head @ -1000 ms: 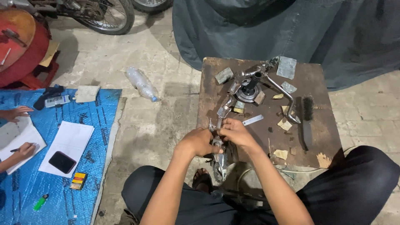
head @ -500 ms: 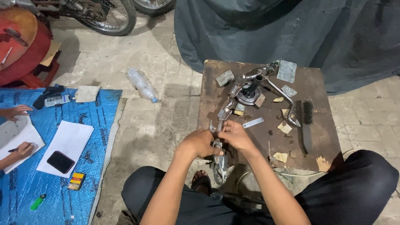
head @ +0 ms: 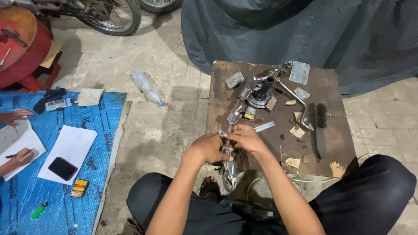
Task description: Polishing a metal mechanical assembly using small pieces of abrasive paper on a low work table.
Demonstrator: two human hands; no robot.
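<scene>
A long metal lever part (head: 228,167) sticks out over the near edge of a low brown wooden board (head: 331,87). My left hand (head: 208,149) grips this part from the left, fingers closed round it. My right hand (head: 246,137) holds it from the right, fingers pinched on its upper section. Farther up the board lie a round metal hub (head: 260,96) and a curved chrome bar (head: 296,103) joined to the same assembly.
On the board lie a black wire brush (head: 321,128), grey blocks, sandpaper scraps and a small metal strip. A plastic bottle (head: 148,87) lies on the floor. Another person's hands (head: 17,116) write on paper on a blue mat (head: 109,130) with a phone (head: 62,168). A motorbike wheel (head: 114,17) stands behind.
My two hands stay on the metal part at the board's near edge, with only slight shifts of the fingers. The other person's hands have barely moved.
</scene>
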